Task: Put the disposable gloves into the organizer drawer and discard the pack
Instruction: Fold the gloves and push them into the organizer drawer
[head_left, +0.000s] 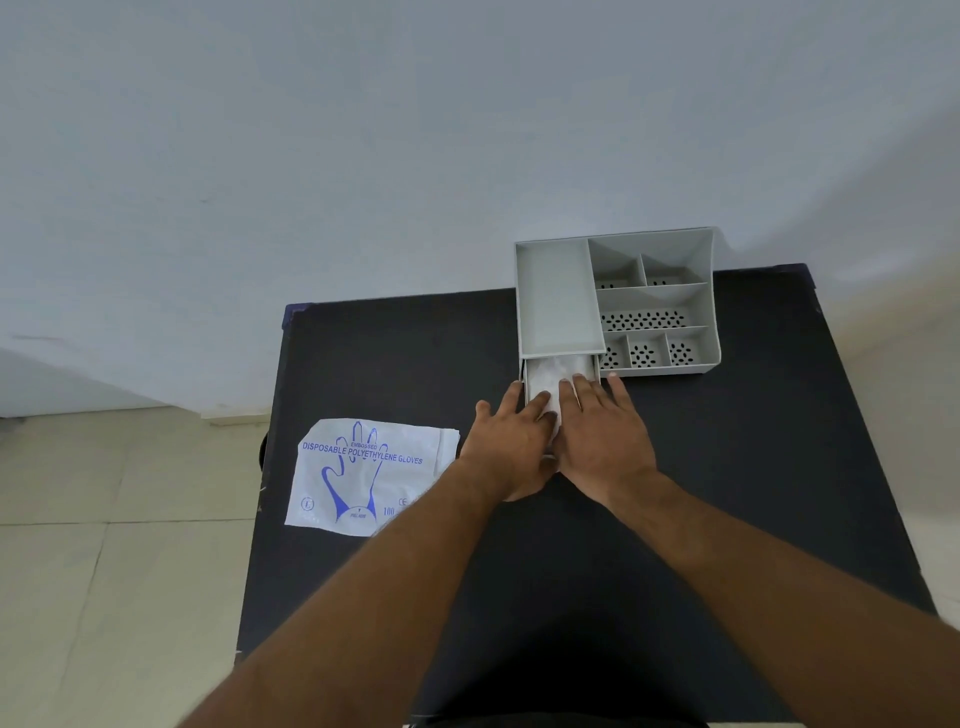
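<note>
A grey organizer (649, 296) stands at the back of the black table (727, 493). Its drawer (589, 366) is pulled out toward me, with clear disposable gloves (550, 371) lying in it. My left hand (506, 441) and my right hand (602, 431) lie side by side, fingers flat on the gloves in the drawer. The drawer's front part is hidden under both hands. The flat white glove pack (358, 475) with blue print lies on the table's left edge, apart from my hands.
The organizer's top holds several open compartments (647, 306) with perforated floors. A pale wall rises behind the table. Beige floor tiles (104, 571) lie to the left, below the table's edge.
</note>
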